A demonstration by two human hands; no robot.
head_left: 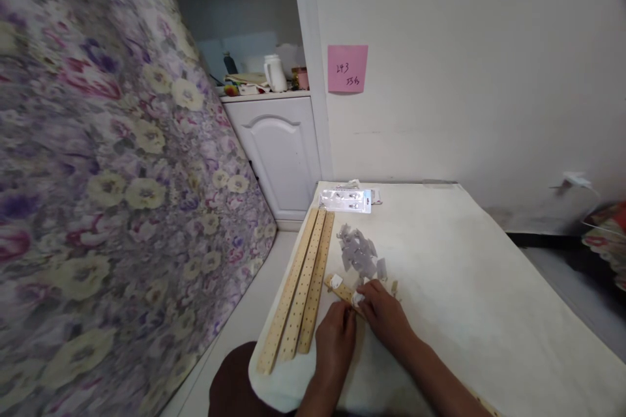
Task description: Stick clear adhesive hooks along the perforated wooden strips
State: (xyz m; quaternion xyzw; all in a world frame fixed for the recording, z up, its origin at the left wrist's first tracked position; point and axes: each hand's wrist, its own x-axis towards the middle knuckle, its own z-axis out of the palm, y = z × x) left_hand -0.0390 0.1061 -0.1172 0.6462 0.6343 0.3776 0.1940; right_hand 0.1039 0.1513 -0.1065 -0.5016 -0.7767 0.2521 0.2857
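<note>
A short wooden strip with holes (344, 292) lies at an angle in front of me, and a small white piece (336, 281) sits on its far end. The curled fingers of my left hand (335, 337) grip the strip's near edge; their tips are partly hidden. From the right, my right hand (384, 309) pinches a second white piece (357, 298) against the strip, its fingers covering part of it. Just beyond the hands is a loose pile of small grey plastic packets (359, 253). A small wooden bit (394, 287) lies beside my right hand.
Several long perforated wooden strips (302, 290) lie along the left side of the white-covered table (450, 273). Clear packaging (345, 201) is at the far edge. A floral curtain (122, 176) hangs at left; a pink note (347, 69) is stuck to the wall.
</note>
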